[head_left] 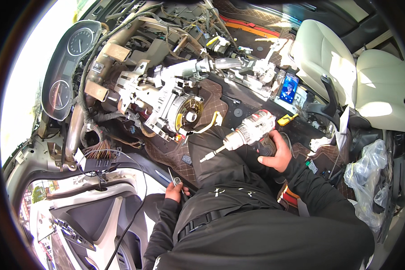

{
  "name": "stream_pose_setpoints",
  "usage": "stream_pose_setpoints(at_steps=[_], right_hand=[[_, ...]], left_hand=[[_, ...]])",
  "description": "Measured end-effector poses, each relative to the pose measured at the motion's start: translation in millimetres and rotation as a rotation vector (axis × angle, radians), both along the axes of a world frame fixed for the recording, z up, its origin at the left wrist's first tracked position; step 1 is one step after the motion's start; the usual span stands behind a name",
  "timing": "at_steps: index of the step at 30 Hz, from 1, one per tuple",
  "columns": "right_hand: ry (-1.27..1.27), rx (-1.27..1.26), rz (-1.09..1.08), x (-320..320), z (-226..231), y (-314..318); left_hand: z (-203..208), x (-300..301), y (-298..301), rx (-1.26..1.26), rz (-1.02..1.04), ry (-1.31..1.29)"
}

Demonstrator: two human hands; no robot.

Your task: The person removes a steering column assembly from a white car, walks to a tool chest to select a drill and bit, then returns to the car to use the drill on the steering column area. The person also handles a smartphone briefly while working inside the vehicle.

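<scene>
My right hand (279,155) is wrapped round the grip of a cordless drill (251,129) with a pale, shiny body. Its long bit points left and downward over my dark trouser leg. Low on the left, beside my thigh, my left hand (173,192) pinches a slim metal tool (176,180) with a round end; its exact kind is unclear. The exposed steering column (180,112), its round end facing me, lies just beyond my knees. A yellow connector (217,119) on a lead hangs from it.
The stripped dashboard frame (117,54) carries loose wiring and an instrument cluster (69,67). A lit phone (289,88) rests on the centre console, near a yellow part (287,119). Pale seats (326,58) and a clear plastic bag (369,175) stand right. The open door (94,216) is left.
</scene>
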State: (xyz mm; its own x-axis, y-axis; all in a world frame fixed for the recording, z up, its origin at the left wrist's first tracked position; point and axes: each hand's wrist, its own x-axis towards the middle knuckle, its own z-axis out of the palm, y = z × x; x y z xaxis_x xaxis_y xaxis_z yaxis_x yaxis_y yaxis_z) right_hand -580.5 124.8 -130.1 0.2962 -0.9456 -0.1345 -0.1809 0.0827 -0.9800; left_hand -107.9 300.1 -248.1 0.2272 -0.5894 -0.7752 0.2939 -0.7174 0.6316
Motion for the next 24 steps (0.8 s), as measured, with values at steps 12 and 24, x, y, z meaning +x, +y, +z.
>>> stream_pose_setpoints(at_steps=[12, 24], right_hand=[[-0.589, 0.177, 0.246, 54, 122, -47], [0.219, -0.531, 0.408, 122, 255, -250]], left_hand=[[20, -9, -6, 0.045, -0.077, 0.08], [13, -13, -16, 0.008, -0.01, 0.02]])
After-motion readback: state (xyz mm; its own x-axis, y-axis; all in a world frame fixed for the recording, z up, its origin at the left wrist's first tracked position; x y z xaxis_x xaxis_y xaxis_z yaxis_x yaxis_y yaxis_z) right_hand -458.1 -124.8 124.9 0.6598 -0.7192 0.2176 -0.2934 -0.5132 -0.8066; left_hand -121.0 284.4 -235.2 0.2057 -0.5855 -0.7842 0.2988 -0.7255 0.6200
